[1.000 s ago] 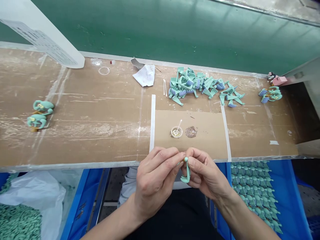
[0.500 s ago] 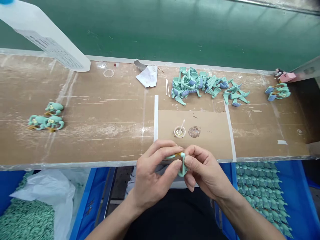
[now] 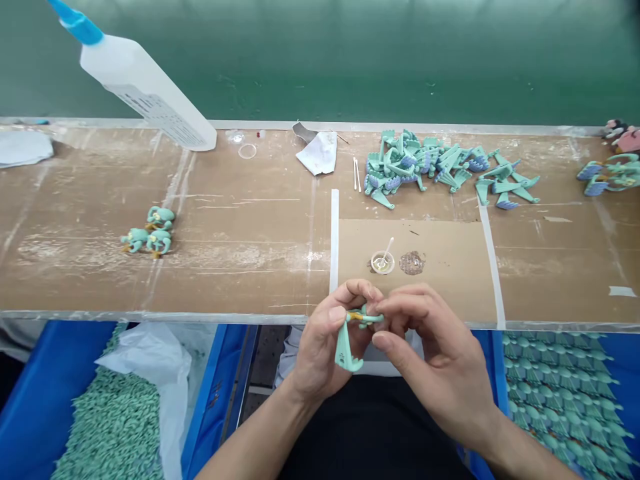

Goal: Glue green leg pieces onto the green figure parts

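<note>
Beyond the right hand (image 3: pixel 443 357) stands a cup (image 3: pixel 383 263).

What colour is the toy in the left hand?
The toy in the left hand is mint green with an orange part, best seen in the head view.

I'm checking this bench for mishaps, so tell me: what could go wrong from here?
The green figure in the left hand is held at the near edge of the bench; if it slipped, it might drop off.

The cup, apparently holding liquid and a leaning stick, stands close ahead of the right hand, so a careless reach could tip it.
</note>
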`<state>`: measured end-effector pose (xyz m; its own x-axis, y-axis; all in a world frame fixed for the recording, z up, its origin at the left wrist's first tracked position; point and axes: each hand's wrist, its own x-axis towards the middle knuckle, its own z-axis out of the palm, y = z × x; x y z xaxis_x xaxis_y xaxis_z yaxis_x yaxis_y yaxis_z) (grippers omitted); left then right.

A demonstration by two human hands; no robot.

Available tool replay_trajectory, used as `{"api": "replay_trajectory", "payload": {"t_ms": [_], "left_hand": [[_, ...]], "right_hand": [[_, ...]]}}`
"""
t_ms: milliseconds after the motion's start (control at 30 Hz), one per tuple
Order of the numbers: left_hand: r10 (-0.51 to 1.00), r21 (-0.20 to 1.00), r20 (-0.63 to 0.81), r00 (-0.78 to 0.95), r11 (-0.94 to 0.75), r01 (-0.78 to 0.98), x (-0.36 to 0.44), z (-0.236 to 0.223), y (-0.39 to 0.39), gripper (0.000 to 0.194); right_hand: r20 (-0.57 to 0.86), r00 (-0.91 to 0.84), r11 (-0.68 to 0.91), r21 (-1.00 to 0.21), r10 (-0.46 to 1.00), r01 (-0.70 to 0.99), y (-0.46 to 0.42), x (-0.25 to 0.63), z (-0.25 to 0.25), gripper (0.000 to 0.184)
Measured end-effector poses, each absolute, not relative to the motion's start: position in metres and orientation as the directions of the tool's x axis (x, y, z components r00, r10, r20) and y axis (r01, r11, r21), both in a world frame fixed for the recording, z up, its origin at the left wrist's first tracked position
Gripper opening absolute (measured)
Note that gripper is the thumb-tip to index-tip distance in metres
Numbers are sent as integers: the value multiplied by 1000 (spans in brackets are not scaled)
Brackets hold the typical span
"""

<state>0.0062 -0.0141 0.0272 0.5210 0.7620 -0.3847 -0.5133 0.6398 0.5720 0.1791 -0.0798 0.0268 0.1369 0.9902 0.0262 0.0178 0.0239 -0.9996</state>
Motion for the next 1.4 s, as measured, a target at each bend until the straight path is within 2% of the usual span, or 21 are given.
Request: {"api": "replay_trajectory", "payload": {"t_ms": [167, 300, 433, 667, 833, 933, 1000, 1067, 1167, 1400], "left_hand": [[744, 477, -373, 555, 667, -572, 7, 27, -18, 36], [744, 465, -346, 571, 665, -585, 6, 25, -19, 35], [748, 482, -345, 567, 660, -576, 6, 27, -19, 35], [791, 604, -401, 462, 607, -516, 16, 34, -28, 54], [735, 626, -487, 472, 670, -398, 29, 31, -37, 58], [728, 664, -497, 471, 669, -333, 35, 26, -39, 63], [745, 703, -483, 460, 643, -304, 36, 22, -38, 71], [754, 733, -486, 442, 627, -264, 32, 17, -35, 77], [763, 766, -501, 407, 610, -201, 21, 13, -28, 77], [800, 787, -530, 282, 588, -188, 1, 10, -24, 68]], "right_hand": [[148, 125, 131, -982, 981, 136, -77, 173, 31, 27], [199, 112, 179, -969, 974, 171, -78, 172, 32, 27], [191, 102, 173, -971, 976, 163, -79, 174, 30, 26], [95, 163, 67, -983, 982, 169, -80, 186, 23, 22], [-60, 176, -68, -997, 983, 40, -86, 205, 20, 8], [-121, 144, -121, -993, 982, -11, -88, 231, 15, 11], [-132, 214, -145, -988, 968, 48, -86, 262, 7, 18], [-108, 387, -201, -957, 916, 209, -83, 306, -5, 26], [7, 652, -387, -800, 758, 459, -72, 390, -28, 39], [86, 795, -554, -671, 600, 492, -31, 552, -75, 29]]}}
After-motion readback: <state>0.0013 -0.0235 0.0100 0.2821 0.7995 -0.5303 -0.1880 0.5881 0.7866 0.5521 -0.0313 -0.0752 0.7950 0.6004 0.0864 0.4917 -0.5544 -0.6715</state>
